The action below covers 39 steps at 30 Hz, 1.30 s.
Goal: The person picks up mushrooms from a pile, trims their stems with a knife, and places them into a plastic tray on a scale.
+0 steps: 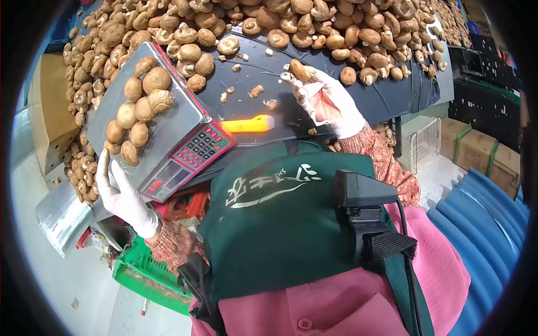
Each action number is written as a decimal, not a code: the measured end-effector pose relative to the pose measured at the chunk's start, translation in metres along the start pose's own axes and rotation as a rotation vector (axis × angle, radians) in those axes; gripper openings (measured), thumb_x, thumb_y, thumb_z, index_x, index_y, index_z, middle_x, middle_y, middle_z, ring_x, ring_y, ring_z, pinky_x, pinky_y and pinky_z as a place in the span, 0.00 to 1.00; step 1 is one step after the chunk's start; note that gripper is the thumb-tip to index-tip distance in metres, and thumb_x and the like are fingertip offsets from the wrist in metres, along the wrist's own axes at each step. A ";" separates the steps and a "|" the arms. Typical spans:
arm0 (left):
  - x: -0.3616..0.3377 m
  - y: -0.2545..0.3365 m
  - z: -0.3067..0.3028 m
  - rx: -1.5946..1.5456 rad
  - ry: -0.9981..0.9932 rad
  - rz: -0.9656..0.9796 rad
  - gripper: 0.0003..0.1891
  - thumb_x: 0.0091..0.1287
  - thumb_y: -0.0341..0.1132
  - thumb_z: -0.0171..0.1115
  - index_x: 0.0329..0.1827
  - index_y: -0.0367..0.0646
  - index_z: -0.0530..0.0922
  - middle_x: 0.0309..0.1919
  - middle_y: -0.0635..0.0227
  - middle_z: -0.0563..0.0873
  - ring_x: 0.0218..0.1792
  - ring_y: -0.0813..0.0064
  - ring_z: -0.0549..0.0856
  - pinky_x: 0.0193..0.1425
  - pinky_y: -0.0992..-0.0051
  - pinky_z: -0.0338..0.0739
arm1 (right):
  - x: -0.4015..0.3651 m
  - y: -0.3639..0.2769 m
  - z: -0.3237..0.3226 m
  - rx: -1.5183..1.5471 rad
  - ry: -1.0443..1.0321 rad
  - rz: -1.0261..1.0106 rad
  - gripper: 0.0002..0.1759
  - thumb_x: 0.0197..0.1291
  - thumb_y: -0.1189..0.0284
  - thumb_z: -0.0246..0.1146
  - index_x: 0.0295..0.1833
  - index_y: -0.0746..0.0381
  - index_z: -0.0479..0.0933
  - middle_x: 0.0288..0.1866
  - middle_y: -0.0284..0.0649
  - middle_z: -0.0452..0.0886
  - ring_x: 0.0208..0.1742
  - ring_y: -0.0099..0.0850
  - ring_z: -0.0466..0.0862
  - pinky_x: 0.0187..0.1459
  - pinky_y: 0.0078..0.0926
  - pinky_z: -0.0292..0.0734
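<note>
My right hand (333,106), in a white glove, pinches a shiitake mushroom (300,70) between its fingertips above the dark table. A small group of brown shiitake mushrooms (144,109) lies on the clear-covered pan (168,126) of a red-framed weighing scale (190,152). At the scale's near left edge, my left hand (124,197), also gloved, has its fingers stretched out and apart. Its fingertips are right by the lowest mushrooms on the pan, and nothing is in its grasp.
A big heap of mushrooms (336,22) covers the far side of the black-covered table (392,98). Beside the scale lies a yellow-handled tool (246,124) among stem scraps. A green crate (148,277) stands low left; cartons (473,148) stand at right.
</note>
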State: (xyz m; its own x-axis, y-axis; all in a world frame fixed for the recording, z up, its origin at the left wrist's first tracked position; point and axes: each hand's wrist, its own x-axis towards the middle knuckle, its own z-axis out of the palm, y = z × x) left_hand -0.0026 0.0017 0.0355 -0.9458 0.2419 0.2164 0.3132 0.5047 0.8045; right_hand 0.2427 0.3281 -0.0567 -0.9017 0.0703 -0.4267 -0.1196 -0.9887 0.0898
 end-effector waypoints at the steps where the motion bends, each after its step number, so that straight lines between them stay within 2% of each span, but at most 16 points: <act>1: 0.000 0.001 0.000 -0.013 0.001 -0.013 0.15 0.75 0.26 0.59 0.63 0.33 0.80 0.59 0.61 0.83 0.59 0.73 0.81 0.68 0.71 0.73 | -0.002 -0.001 -0.002 -0.005 -0.005 -0.005 0.21 0.77 0.66 0.54 0.63 0.72 0.71 0.50 0.53 0.84 0.44 0.38 0.88 0.45 0.29 0.88; 6: 0.000 0.001 0.001 0.019 -0.018 0.026 0.15 0.75 0.27 0.59 0.63 0.33 0.80 0.59 0.62 0.84 0.58 0.73 0.81 0.68 0.71 0.73 | -0.024 0.000 0.001 -0.035 -0.004 -0.048 0.21 0.76 0.66 0.56 0.64 0.71 0.71 0.51 0.55 0.84 0.47 0.39 0.87 0.51 0.32 0.87; 7: 0.000 0.008 -0.001 0.157 -0.023 -0.002 0.15 0.76 0.27 0.59 0.63 0.33 0.80 0.59 0.62 0.84 0.58 0.73 0.81 0.67 0.71 0.73 | -0.038 -0.003 0.000 -0.188 0.104 -0.113 0.20 0.76 0.66 0.56 0.64 0.69 0.72 0.51 0.53 0.84 0.48 0.39 0.86 0.53 0.34 0.86; 9: 0.001 0.001 -0.004 0.069 0.002 0.001 0.15 0.77 0.29 0.58 0.62 0.33 0.80 0.59 0.63 0.84 0.59 0.73 0.81 0.68 0.71 0.72 | -0.078 -0.012 -0.015 -0.583 0.305 -0.268 0.23 0.78 0.61 0.55 0.64 0.69 0.73 0.53 0.47 0.82 0.47 0.33 0.84 0.45 0.26 0.83; 11: 0.001 -0.004 -0.007 0.012 0.002 -0.059 0.15 0.77 0.31 0.57 0.62 0.34 0.80 0.60 0.63 0.84 0.61 0.73 0.80 0.70 0.70 0.71 | -0.125 -0.029 -0.016 -1.061 0.460 -0.266 0.21 0.76 0.60 0.58 0.59 0.67 0.78 0.48 0.40 0.84 0.44 0.26 0.83 0.43 0.21 0.80; 12: 0.003 -0.009 -0.007 0.031 -0.007 -0.058 0.15 0.77 0.30 0.58 0.63 0.34 0.80 0.60 0.62 0.84 0.61 0.73 0.80 0.70 0.70 0.71 | -0.140 -0.041 -0.017 -1.404 0.677 -0.161 0.19 0.74 0.61 0.59 0.57 0.66 0.80 0.42 0.31 0.84 0.40 0.21 0.80 0.42 0.20 0.78; 15: 0.004 -0.006 0.008 0.026 -0.051 -0.020 0.16 0.78 0.31 0.57 0.64 0.33 0.79 0.61 0.62 0.84 0.61 0.73 0.80 0.70 0.71 0.71 | -0.164 -0.054 -0.046 -2.659 0.887 -0.228 0.14 0.65 0.64 0.63 0.52 0.58 0.81 0.40 0.42 0.84 0.40 0.41 0.86 0.43 0.37 0.81; 16: 0.004 -0.003 0.014 0.012 -0.065 0.001 0.16 0.78 0.31 0.57 0.64 0.33 0.79 0.61 0.62 0.84 0.61 0.73 0.80 0.70 0.72 0.71 | -0.155 -0.046 -0.038 -2.607 0.971 -0.482 0.13 0.63 0.64 0.63 0.51 0.57 0.80 0.44 0.44 0.83 0.44 0.47 0.85 0.45 0.41 0.81; 19: 0.006 0.016 0.029 0.059 -0.124 0.074 0.16 0.78 0.30 0.57 0.64 0.33 0.78 0.62 0.62 0.83 0.62 0.73 0.80 0.70 0.72 0.71 | -0.113 -0.045 -0.035 -2.348 0.821 -0.825 0.20 0.63 0.65 0.63 0.60 0.55 0.77 0.54 0.45 0.81 0.49 0.45 0.85 0.50 0.41 0.81; 22: 0.010 0.026 0.028 0.065 -0.140 0.136 0.16 0.77 0.29 0.57 0.64 0.33 0.79 0.62 0.62 0.82 0.62 0.73 0.79 0.70 0.72 0.71 | -0.073 -0.044 -0.044 -2.381 0.904 -0.876 0.29 0.61 0.67 0.61 0.69 0.53 0.69 0.65 0.43 0.76 0.53 0.50 0.84 0.53 0.42 0.81; 25: 0.009 0.023 0.018 0.079 -0.122 0.140 0.15 0.77 0.29 0.57 0.64 0.34 0.79 0.61 0.63 0.83 0.61 0.73 0.80 0.70 0.72 0.71 | -0.053 -0.054 -0.060 -2.463 0.944 -0.850 0.27 0.60 0.65 0.62 0.67 0.53 0.71 0.60 0.45 0.77 0.49 0.48 0.85 0.50 0.43 0.82; 29: -0.001 0.019 0.005 0.115 -0.096 0.084 0.15 0.78 0.30 0.57 0.64 0.34 0.80 0.59 0.63 0.84 0.59 0.73 0.80 0.68 0.72 0.71 | -0.097 -0.045 -0.039 -2.615 0.943 -0.651 0.21 0.60 0.63 0.64 0.59 0.52 0.75 0.52 0.43 0.80 0.40 0.47 0.86 0.41 0.42 0.84; 31: -0.007 0.010 0.004 0.088 -0.084 0.055 0.15 0.78 0.30 0.57 0.64 0.35 0.80 0.59 0.63 0.84 0.59 0.73 0.81 0.68 0.72 0.71 | -0.138 -0.054 -0.038 -2.775 0.959 -0.349 0.20 0.59 0.60 0.67 0.55 0.53 0.77 0.47 0.43 0.81 0.37 0.47 0.86 0.40 0.43 0.83; 33: -0.009 0.003 0.007 0.120 -0.119 0.058 0.15 0.77 0.26 0.56 0.64 0.33 0.78 0.61 0.63 0.83 0.60 0.74 0.80 0.67 0.72 0.73 | -0.165 -0.066 -0.027 -2.794 1.053 0.131 0.20 0.58 0.57 0.68 0.52 0.55 0.78 0.44 0.42 0.82 0.38 0.47 0.87 0.40 0.44 0.83; 37: -0.009 0.011 0.028 0.109 -0.189 0.168 0.16 0.75 0.24 0.57 0.64 0.31 0.78 0.61 0.60 0.83 0.62 0.71 0.80 0.71 0.70 0.70 | -0.140 -0.076 -0.038 -2.517 1.059 -0.767 0.21 0.58 0.55 0.69 0.51 0.56 0.79 0.44 0.43 0.82 0.41 0.48 0.86 0.43 0.43 0.82; 39: -0.007 0.020 0.034 0.115 -0.200 0.229 0.16 0.75 0.23 0.58 0.63 0.31 0.78 0.61 0.60 0.83 0.62 0.71 0.80 0.71 0.70 0.70 | -0.110 -0.082 -0.044 -2.378 1.193 -0.876 0.23 0.59 0.55 0.69 0.54 0.56 0.78 0.46 0.43 0.81 0.43 0.46 0.85 0.45 0.42 0.81</act>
State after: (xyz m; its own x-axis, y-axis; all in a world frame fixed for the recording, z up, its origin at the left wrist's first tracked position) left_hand 0.0137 0.0386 0.0312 -0.8174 0.5128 0.2625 0.5346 0.5056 0.6772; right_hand 0.3696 0.3953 -0.0570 -0.4714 0.8793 0.0681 0.8351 0.4699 -0.2859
